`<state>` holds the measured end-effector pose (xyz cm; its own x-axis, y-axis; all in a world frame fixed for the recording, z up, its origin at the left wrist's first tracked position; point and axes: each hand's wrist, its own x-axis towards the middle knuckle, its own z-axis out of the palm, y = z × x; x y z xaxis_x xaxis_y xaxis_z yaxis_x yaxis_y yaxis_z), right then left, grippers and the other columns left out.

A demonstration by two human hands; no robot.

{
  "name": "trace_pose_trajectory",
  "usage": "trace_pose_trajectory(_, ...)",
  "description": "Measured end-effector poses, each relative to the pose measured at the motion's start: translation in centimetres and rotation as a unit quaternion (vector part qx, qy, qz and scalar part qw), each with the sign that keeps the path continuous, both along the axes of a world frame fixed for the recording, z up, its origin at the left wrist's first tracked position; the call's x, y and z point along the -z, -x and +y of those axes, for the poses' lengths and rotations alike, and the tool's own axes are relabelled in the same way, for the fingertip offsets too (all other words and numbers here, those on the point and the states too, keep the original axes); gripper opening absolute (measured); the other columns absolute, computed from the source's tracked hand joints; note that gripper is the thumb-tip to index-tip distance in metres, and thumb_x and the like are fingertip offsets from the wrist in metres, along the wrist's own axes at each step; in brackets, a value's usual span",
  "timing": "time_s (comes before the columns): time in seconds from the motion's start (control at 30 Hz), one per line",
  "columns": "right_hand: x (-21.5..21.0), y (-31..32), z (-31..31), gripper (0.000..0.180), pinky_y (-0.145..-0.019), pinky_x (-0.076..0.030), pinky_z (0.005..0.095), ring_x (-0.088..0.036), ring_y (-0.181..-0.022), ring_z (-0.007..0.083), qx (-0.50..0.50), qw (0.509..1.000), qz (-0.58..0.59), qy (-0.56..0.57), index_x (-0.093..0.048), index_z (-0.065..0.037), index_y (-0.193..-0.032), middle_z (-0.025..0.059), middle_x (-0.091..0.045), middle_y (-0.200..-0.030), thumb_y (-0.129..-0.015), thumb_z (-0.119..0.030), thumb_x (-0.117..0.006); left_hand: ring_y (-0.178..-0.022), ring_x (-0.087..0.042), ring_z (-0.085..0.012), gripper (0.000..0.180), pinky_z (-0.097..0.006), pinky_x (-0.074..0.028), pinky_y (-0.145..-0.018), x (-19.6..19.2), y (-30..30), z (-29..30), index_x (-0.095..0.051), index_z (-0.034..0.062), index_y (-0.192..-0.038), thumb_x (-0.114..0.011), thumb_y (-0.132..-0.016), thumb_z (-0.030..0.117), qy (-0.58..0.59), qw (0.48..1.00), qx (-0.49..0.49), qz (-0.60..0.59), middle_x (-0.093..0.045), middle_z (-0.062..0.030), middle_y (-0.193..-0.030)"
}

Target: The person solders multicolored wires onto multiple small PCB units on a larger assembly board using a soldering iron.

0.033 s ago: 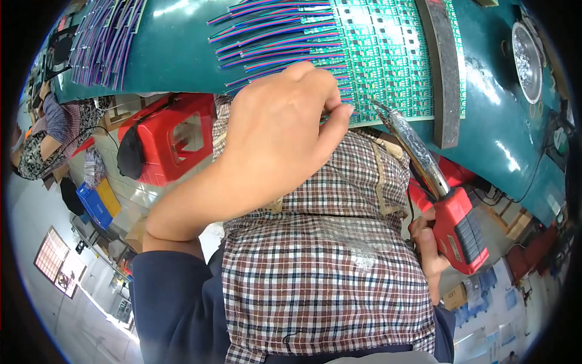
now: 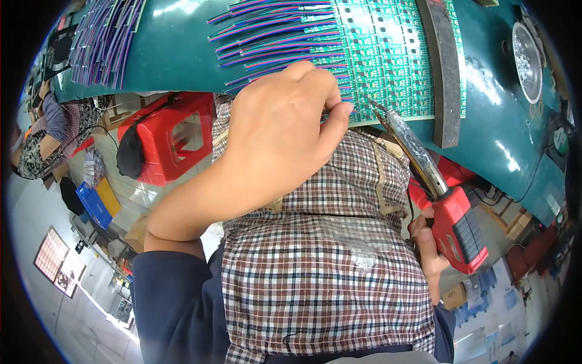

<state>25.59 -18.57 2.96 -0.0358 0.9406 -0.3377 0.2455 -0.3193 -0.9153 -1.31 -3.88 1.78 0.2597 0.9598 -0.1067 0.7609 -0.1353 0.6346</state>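
Note:
My left hand (image 2: 279,133) is at the near edge of a green circuit board panel (image 2: 394,54), thumb and fingers pinched on the ends of coloured ribbon wires (image 2: 273,36) that fan out over the board's left side. My right hand (image 2: 427,249) grips a red-handled soldering iron (image 2: 454,224). Its metal tip (image 2: 377,109) points up at the board's near edge, just right of my left fingertips. A grey bar (image 2: 445,73) lies across the right part of the board.
The board rests on a teal table (image 2: 170,54), with another bundle of purple wires (image 2: 103,36) at its far left and a round metal dish (image 2: 527,54) at the right. A red stool (image 2: 173,136), a blue crate (image 2: 91,203) and a seated person (image 2: 42,133) are left.

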Motion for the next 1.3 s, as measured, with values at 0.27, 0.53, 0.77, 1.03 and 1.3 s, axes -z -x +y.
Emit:
trace_pose_trajectory(0.27, 0.7, 0.1, -0.8, 0.029, -0.06, -0.04, 0.0288, -0.047, -0.062, 0.0128, 0.009, 0.999, -0.027, 0.03, -0.054, 0.007, -0.112, 0.0068, -0.053, -0.075, -0.086, -0.004, -0.062, -0.06, -0.062, -0.019, 0.017, -0.028, -0.054, -0.052, 0.9, -0.4, -0.2, -0.059, 0.0021, -0.072, -0.069, -0.083, 0.01, -0.013, 1.0, -0.011, 0.0, -0.06, -0.0071, -0.072)
trace_pose_trajectory(0.53, 0.0, 1.0, 0.8, 0.01, -0.06, -0.038, 0.0279, -0.047, -0.065, 0.0129, -0.004, 0.999, -0.008, 0.04, -0.056, 0.005, -0.095, 0.007, -0.053, -0.079, -0.086, 0.0, -0.057, -0.06, -0.063, -0.0199, 0.017, -0.028, -0.054, -0.053, 1.0, -0.4, -0.2, -0.059, 0.0017, -0.072, -0.068, -0.084, 0.011, -0.014, 1.0, -0.01, 0.006, -0.06, -0.0073, -0.071)
trace_pose_trajectory(0.77, 0.1, 1.2, 1.1, 0.006, -0.058, -0.037, 0.028, -0.046, -0.064, 0.0138, 0.001, 0.999, -0.001, 0.048, -0.054, 0.004, -0.091, 0.0069, -0.051, -0.076, -0.086, 0.001, -0.055, -0.059, -0.062, -0.0202, 0.018, -0.029, -0.053, -0.052, 1.0, -0.5, -0.1, -0.059, 0.0024, -0.071, -0.068, -0.083, 0.012, -0.022, 1.0, -0.009, 0.009, -0.06, -0.0073, -0.071)
trace_pose_trajectory(1.03, 0.5, 0.3, 0.4, 0.008, -0.057, -0.038, 0.0286, -0.047, -0.062, 0.0143, -0.018, 0.999, -0.04, -0.012, -0.054, 0.003, -0.09, 0.008, -0.052, -0.074, -0.084, -0.001, -0.057, -0.059, -0.061, -0.0211, 0.018, -0.03, -0.052, -0.052, 1.0, -0.5, 0.0, -0.059, 0.0033, -0.07, -0.069, -0.082, 0.012, -0.035, 0.999, -0.007, 0.02, -0.06, -0.007, -0.07)
trace_pose_trajectory(1.3, 0.2, 0.3, 0.5, 0.01, -0.057, -0.039, 0.0287, -0.048, -0.062, 0.0149, -0.012, 0.999, -0.042, 0.011, -0.055, 0.003, -0.09, 0.0082, -0.052, -0.073, -0.084, -0.004, -0.059, -0.059, -0.062, -0.0203, 0.017, -0.03, -0.052, -0.054, 0.9, -0.3, 0.2, -0.059, 0.0025, -0.072, -0.07, -0.082, 0.012, -0.01, 1.0, -0.009, 0.006, -0.06, -0.0069, -0.072)
